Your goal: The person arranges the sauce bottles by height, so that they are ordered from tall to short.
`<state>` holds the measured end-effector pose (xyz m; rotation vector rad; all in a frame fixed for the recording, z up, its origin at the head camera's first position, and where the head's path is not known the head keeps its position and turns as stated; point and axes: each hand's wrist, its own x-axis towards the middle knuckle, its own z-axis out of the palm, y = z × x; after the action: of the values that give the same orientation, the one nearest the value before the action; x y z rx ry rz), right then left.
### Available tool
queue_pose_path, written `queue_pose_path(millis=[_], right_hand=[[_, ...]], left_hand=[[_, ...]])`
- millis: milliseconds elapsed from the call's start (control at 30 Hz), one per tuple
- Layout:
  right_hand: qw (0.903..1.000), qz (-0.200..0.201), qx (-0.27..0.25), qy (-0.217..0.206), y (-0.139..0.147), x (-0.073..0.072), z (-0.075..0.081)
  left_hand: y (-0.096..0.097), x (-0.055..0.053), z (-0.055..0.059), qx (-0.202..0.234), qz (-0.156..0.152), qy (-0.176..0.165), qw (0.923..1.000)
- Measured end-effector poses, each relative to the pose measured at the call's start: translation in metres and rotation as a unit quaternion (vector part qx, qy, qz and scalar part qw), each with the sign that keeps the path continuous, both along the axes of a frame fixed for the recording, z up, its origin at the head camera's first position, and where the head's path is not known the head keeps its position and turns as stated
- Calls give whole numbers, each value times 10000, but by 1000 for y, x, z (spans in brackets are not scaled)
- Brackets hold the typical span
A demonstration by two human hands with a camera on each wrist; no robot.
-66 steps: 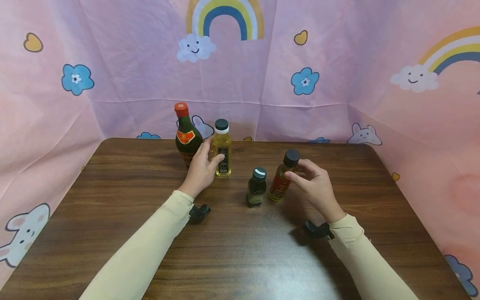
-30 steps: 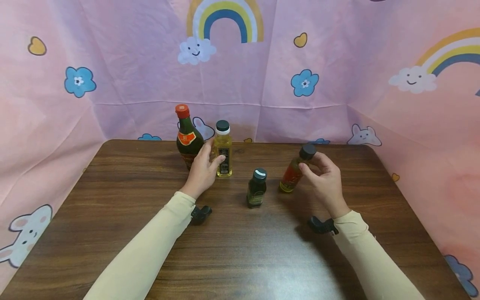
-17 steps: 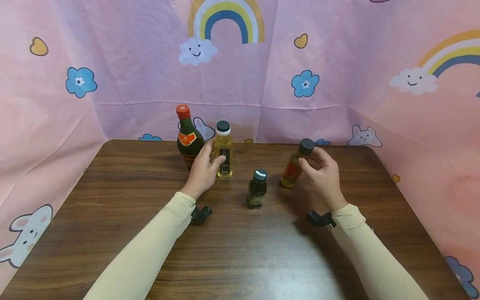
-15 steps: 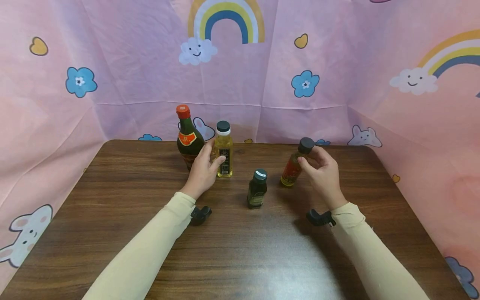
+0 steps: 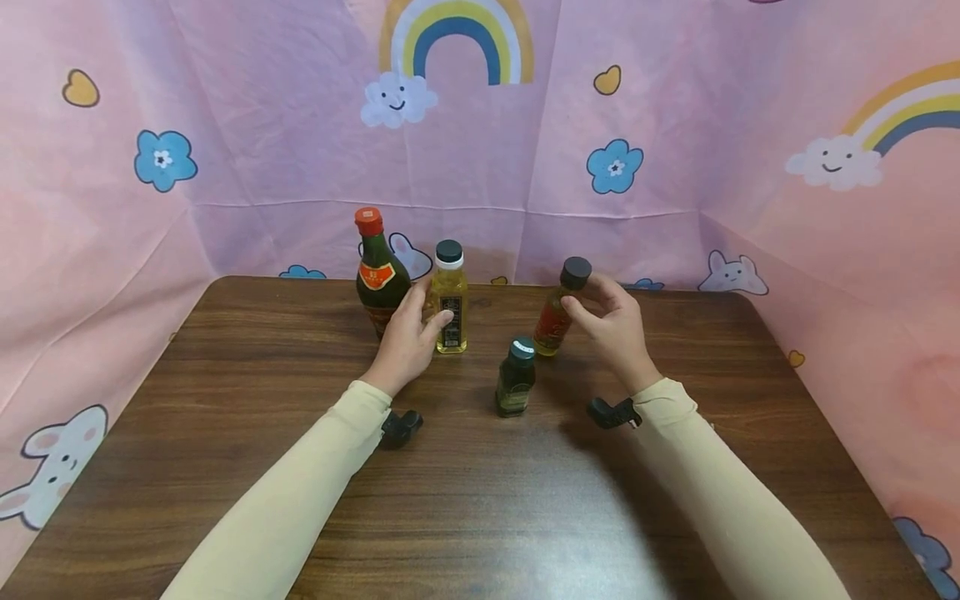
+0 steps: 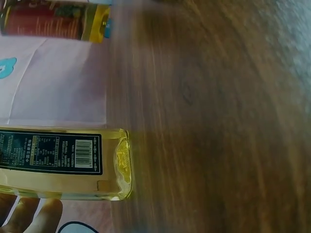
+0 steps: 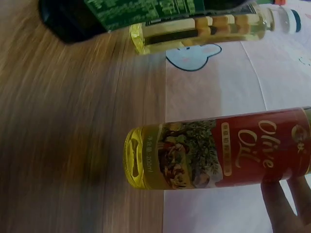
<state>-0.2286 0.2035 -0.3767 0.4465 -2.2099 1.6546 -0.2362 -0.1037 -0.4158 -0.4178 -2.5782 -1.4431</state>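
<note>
My left hand (image 5: pixel 411 333) grips a clear bottle of yellow oil (image 5: pixel 452 321), dark-capped with a black label, upright on the table. Its barcode side faces the left wrist camera, and some fingertips (image 6: pixel 46 218) show below it there. In my right hand (image 5: pixel 617 329) is a small olive oil bottle (image 5: pixel 551 327) with a red label and black cap, held near its neck and leaning slightly. "Olive Oil" reads on the label in the right wrist view; whether the base touches the table I cannot tell. Between the hands, nearer me, stands a small dark green bottle (image 5: pixel 515 385).
A tall dark green bottle (image 5: pixel 378 287) with a red cap stands just left of the yellow oil, partly behind my left hand. The brown wooden table (image 5: pixel 450 500) ends at a pink patterned cloth backdrop (image 5: pixel 300 125) at the back and sides.
My right hand first carried the olive oil bottle rightward and back, then leftward, to behind and right of the small green bottle. My left hand stays on the yellow oil bottle.
</note>
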Motion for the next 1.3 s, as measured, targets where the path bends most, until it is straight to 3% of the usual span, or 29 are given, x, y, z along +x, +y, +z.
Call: queue_pose_path(millis=[300, 567, 800, 1067, 1300], right_hand=[[9996, 210, 0, -162, -30, -10, -3], [9984, 384, 156, -379, -47, -8, 7], [9980, 558, 76, -304, -50, -21, -4], [9978, 609, 195, -195, -55, -25, -7], [9950, 704, 295, -644, -59, -27, -5]], left_hand=[[-1, -1, -1, -16, 4, -39, 10000], [2, -4, -1, 8, -41, -58, 10000], [2, -4, -1, -82, 33, 9, 10000], [1, -3, 0, -84, -11, 23, 10000], [-2, -4, -1, -118, -21, 21, 9999]])
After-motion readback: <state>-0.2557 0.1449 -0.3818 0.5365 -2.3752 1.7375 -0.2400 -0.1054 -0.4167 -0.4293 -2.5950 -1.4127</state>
